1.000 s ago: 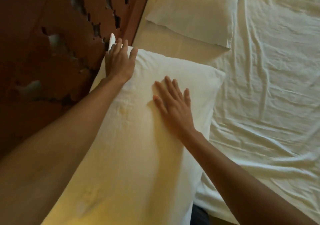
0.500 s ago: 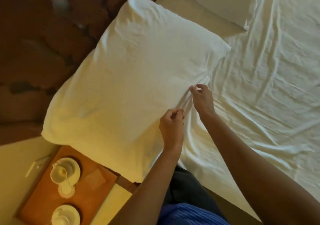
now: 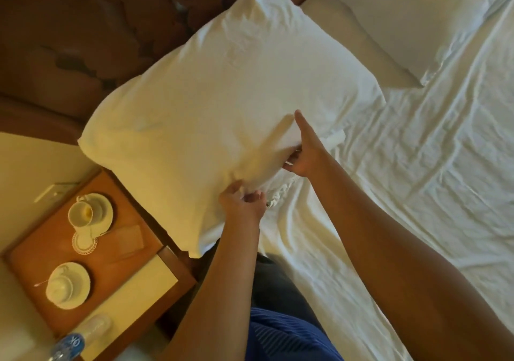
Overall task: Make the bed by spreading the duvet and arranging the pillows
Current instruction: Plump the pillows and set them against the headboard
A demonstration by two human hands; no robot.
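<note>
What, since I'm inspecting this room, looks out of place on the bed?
The large white pillow sits askew, one corner jutting over the wooden bedside table; the left hand and right hand pinch its bunched edge. The white bedsheet is creased.

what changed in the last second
Both hands came off the face of the near pillow, where they lay flat, back to its edge by the person. The left hand pinches that edge; the right hand grips a fold of it. The far pillow stayed put.
</note>
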